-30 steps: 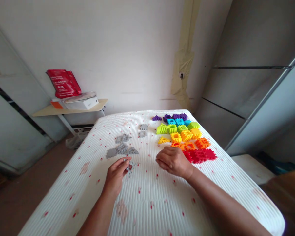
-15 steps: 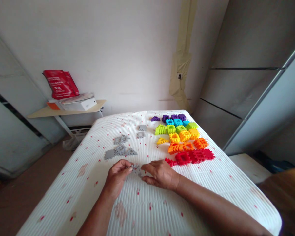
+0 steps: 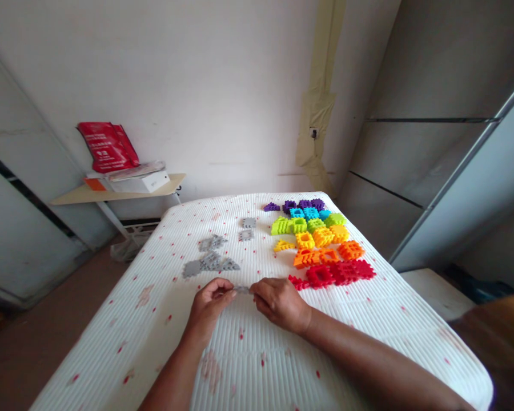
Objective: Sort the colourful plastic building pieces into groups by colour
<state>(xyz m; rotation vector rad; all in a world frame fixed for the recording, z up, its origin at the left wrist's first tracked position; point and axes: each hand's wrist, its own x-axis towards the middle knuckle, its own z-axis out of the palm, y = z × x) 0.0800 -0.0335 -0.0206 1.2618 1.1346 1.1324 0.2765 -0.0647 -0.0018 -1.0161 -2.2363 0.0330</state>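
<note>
Beyond the hands (image 3: pixel 212 302) rises a plain, pale wall (image 3: pixel 223 85), softly lit and brightest near its middle, with a beige taped strip (image 3: pixel 321 108) running down to a socket (image 3: pixel 313 133) ahead and to their right. Far to their left, past a brownish floor (image 3: pixel 96 279), stand a grey panel (image 3: pixel 21 211) with a dark band and a small wooden-topped table (image 3: pixel 72 197) carrying a red bag (image 3: pixel 105 147) and a white box (image 3: pixel 141 182). Well to their right stands a tall grey cabinet (image 3: pixel 415 151) crossed by dark seams, while beneath them the worktop (image 3: pixel 235 371) wears a white, ribbed, red-flecked cover.
</note>
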